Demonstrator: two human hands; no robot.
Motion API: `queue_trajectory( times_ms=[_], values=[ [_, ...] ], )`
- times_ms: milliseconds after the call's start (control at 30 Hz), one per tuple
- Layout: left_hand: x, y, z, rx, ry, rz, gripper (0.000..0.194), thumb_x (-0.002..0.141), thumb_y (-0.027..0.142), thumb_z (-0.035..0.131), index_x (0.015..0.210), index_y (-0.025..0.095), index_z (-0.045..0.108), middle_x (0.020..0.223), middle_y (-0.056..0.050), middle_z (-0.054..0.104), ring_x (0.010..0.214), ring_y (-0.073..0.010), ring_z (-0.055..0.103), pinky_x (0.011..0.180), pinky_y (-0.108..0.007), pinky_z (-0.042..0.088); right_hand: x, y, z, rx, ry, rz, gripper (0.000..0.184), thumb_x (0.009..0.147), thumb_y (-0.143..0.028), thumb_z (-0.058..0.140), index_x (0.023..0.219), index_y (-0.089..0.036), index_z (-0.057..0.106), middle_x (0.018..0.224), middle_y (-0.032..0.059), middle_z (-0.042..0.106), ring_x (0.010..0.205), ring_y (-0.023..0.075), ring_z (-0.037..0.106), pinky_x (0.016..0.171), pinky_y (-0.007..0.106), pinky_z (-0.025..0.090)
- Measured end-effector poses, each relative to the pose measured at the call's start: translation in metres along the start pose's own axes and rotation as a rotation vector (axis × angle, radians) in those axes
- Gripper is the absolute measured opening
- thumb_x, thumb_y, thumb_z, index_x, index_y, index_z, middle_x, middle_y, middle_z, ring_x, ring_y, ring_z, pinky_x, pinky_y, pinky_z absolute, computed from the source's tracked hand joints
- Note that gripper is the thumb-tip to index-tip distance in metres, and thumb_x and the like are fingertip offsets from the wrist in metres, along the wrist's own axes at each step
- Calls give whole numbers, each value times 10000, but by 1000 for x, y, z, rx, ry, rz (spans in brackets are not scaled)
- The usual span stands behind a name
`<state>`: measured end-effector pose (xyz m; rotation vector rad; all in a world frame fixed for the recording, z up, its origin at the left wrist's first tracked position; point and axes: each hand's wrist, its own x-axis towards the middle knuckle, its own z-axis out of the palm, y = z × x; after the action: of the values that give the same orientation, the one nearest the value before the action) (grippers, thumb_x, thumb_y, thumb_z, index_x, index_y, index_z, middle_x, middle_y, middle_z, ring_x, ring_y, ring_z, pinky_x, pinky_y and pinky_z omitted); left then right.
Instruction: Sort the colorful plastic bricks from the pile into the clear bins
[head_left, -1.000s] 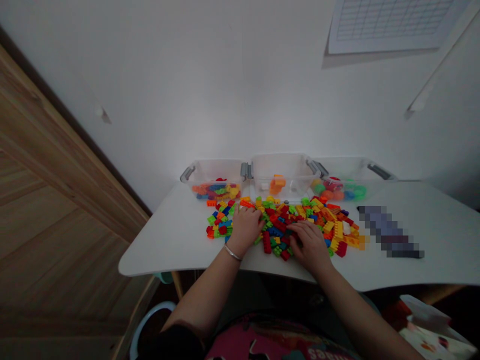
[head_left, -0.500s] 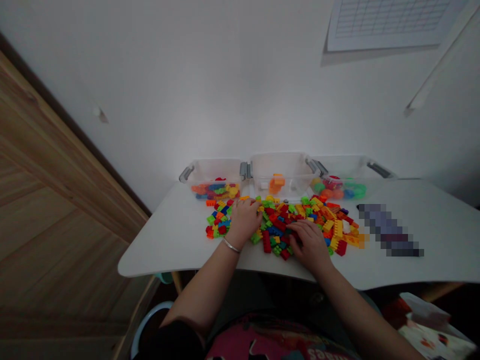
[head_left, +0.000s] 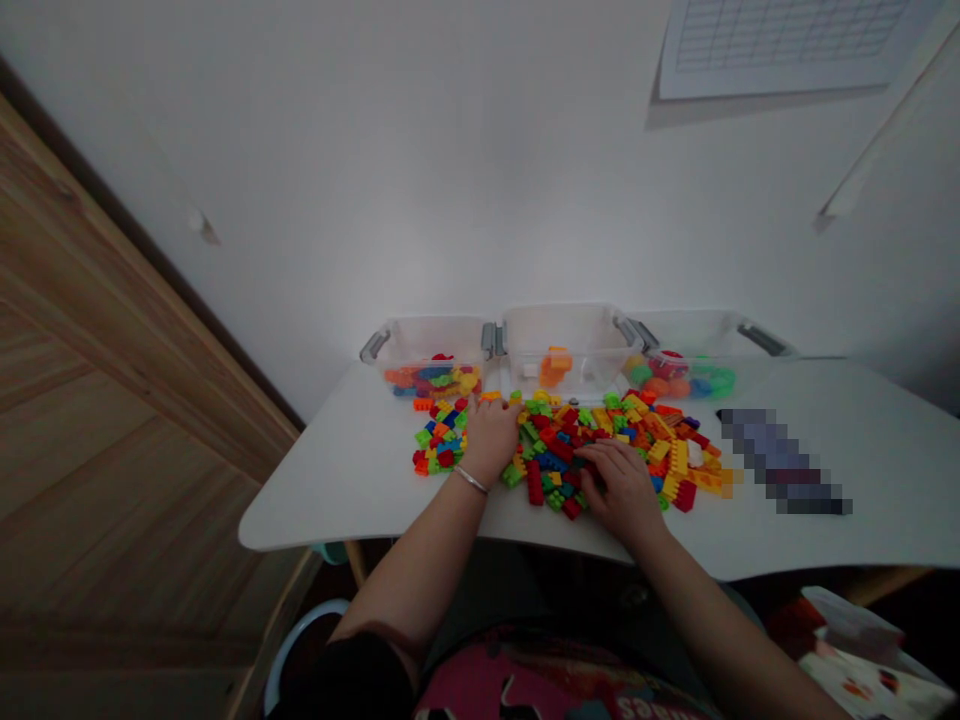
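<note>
Bricks of many colours lie in a wide pile [head_left: 555, 445] on the white table. My left hand [head_left: 491, 438], with a silver bangle at its wrist, rests palm down over the left part of the pile. Its fingers reach toward the back edge of the bricks and look apart; what lies under the palm is hidden. My right hand [head_left: 621, 485] is at the front middle of the pile, fingers stretched to the left and thumb apart from them. Its fingertips touch red and dark green bricks near a blue brick [head_left: 553, 462]. No brick shows lifted in either hand.
Three clear bins stand along the wall: the left bin [head_left: 442, 345] with mixed toy pieces, the middle bin [head_left: 600, 345] with orange pieces, the right bin [head_left: 697, 335] with balls and rings. A blurred-out flat object [head_left: 784, 460] lies on the table's right side [head_left: 885, 450].
My left hand has shifted very slightly over the bricks, its fingers a little changed. My right hand stays in place, and the whole view has moved a touch.
</note>
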<state>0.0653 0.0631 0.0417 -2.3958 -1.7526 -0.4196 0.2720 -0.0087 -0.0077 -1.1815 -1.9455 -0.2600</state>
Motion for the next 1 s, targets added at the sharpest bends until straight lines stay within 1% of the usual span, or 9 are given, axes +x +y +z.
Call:
queue_trajectory(
  times_ms=[133,300,367,433,567,667,767,900,1000],
  values=[
    [2,1,-1,11,-2,2,313,945,237,455,1170,311,661,1110,-79,624,1057,-241,578,1097,-525,268,0,0,0,2,-4,-11,221,845,-177,542,1032,-203,656,986,63,699,1025,244,585,946,452,474],
    [6,0,-3,6,60,-1,252,943,210,452,1072,211,668,1206,-109,572,1050,-224,575,1059,-461,339,-1,0,1,-2,6,-17,216,845,-174,544,1030,-198,653,989,64,695,1028,242,581,947,446,475],
    [7,-2,-4,1,88,21,234,937,191,455,1030,198,669,1257,-112,551,1062,-222,571,1066,-451,338,-1,0,1,5,11,-17,217,846,-176,543,1032,-198,653,987,63,696,1028,241,582,947,447,476],
    [6,-2,-5,0,96,40,215,921,188,483,1035,209,664,1269,-98,552,1065,-224,570,1081,-458,322,-1,1,2,7,12,-15,216,846,-177,543,1029,-200,656,983,64,698,1022,240,583,941,449,480],
    [5,-2,-5,-13,34,46,255,877,238,574,1122,234,644,1176,-76,589,1069,-234,561,1073,-466,323,-1,1,2,4,13,-12,219,842,-177,541,1026,-203,657,988,67,697,1014,241,587,935,451,485],
    [6,-2,-3,-19,-19,37,260,897,216,535,1128,232,652,1116,-80,606,1058,-223,573,1054,-452,337,0,1,2,5,10,-13,221,840,-176,544,1028,-201,658,992,70,698,1018,242,588,942,451,484],
    [9,-3,-3,-23,-30,40,243,896,198,531,1105,215,654,1117,-82,613,1047,-212,583,1053,-438,340,0,0,1,14,2,-8,230,837,-177,542,1031,-210,663,992,66,701,1015,241,594,947,454,482],
    [9,-4,-10,-52,33,47,204,860,224,601,1057,189,637,1132,-69,629,1056,-222,576,1071,-435,334,0,0,1,1,-4,-7,226,841,-184,541,1031,-213,662,991,65,702,1027,246,594,945,455,481],
    [1,-1,-18,-119,149,32,207,863,283,621,1055,206,630,1068,-57,672,1111,-244,547,1148,-488,231,-1,0,1,-14,3,-17,214,847,-189,545,1030,-202,655,994,71,700,1024,247,594,945,455,481]
  ],
)
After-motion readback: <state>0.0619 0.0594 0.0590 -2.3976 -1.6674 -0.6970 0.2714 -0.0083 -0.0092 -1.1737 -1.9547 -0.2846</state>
